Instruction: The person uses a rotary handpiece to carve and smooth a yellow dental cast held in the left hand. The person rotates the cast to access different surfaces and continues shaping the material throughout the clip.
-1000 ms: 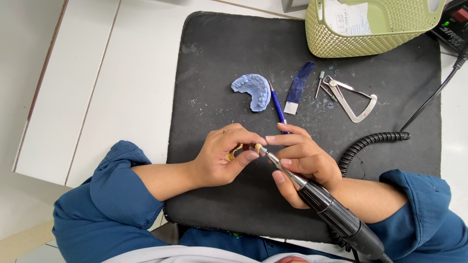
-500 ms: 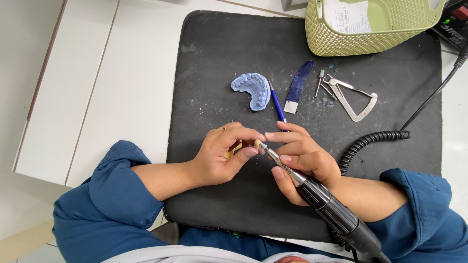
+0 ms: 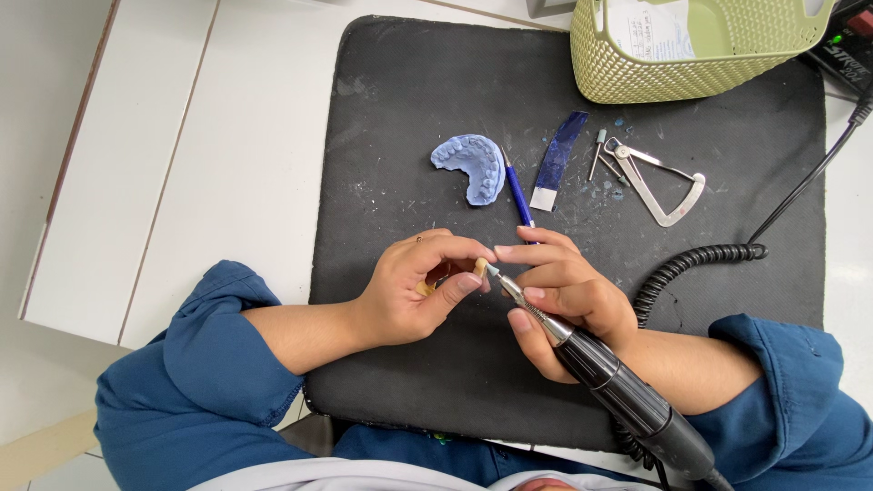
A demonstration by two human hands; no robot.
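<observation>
Two hands: both closed on things.
Left hand: pinches small tan piece.
Right hand: grips handpiece, tip touching piece.
Basket: holds paper.

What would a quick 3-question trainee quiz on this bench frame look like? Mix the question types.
1. True or false: the right hand holds a black rotary handpiece with its tip at the small piece pinched in the left hand.
2. Which lies on the black mat nearest the blue dental cast? A) blue pen B) metal caliper C) green basket
3. Fill in: the coiled cord lies to the person's ____ side.

Key: 1 true; 2 A; 3 right.
</observation>
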